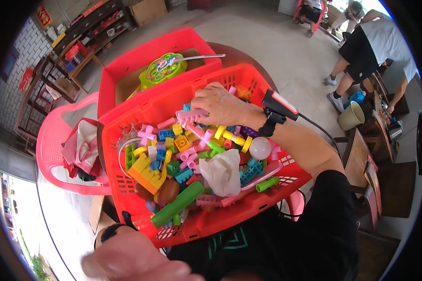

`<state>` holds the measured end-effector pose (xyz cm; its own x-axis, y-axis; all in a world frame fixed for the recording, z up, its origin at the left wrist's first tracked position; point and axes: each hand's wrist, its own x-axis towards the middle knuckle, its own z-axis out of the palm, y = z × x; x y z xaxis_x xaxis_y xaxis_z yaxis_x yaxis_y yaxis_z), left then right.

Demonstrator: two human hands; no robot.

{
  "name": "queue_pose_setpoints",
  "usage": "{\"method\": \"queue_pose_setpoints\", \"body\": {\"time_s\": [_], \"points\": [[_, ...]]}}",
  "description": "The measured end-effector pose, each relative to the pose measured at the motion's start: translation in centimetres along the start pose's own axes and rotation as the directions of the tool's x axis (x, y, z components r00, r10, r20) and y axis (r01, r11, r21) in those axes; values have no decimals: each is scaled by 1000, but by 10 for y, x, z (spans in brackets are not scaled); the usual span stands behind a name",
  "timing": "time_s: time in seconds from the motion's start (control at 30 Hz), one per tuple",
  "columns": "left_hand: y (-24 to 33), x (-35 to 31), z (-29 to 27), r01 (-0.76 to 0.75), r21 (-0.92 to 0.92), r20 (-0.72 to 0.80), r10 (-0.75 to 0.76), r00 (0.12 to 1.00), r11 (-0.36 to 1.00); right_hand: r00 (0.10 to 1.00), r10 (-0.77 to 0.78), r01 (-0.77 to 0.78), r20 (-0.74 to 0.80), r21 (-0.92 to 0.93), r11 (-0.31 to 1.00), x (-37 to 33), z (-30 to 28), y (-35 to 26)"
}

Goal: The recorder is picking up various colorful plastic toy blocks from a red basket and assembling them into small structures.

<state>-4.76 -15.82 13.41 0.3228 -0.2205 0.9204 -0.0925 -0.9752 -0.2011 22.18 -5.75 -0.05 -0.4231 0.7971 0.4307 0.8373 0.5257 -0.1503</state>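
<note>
My right hand (pixel 220 104) is closed on a pink building brick (pixel 191 115) over the far middle of a red plastic basket (pixel 293 173). Loose toy pieces fill the basket: a yellow block (pixel 147 174), a long green tube (pixel 179 204), a pale translucent ball (pixel 260 148), a crumpled white cloth or tissue (pixel 222 173) and several small coloured bricks. Close to the camera, at the lower left, my left hand (pixel 133 258) is blurred outside the basket's near edge. Its fingers are smeared, and nothing held shows in it.
Behind the basket stands a red box (pixel 147 54) with a green round toy (pixel 164 70) in it. A pink chair (pixel 49 140) bearing cloth is at the left. Wooden chairs (pixel 361 154), a bin (pixel 350 116) and a bending person (pixel 361 51) are at the right.
</note>
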Motion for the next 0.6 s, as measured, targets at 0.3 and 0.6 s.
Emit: {"method": "queue_pose_setpoints", "body": {"time_s": [0.3, 0.6], "points": [[-12, 12, -2, -125, 119, 357, 75, 931, 985, 1000, 1, -1, 8, -5, 1000, -5, 1, 4], [9, 25, 64, 199, -431, -36, -237, 971, 880, 998, 7, -10, 68, 34, 999, 0, -3, -5]]}}
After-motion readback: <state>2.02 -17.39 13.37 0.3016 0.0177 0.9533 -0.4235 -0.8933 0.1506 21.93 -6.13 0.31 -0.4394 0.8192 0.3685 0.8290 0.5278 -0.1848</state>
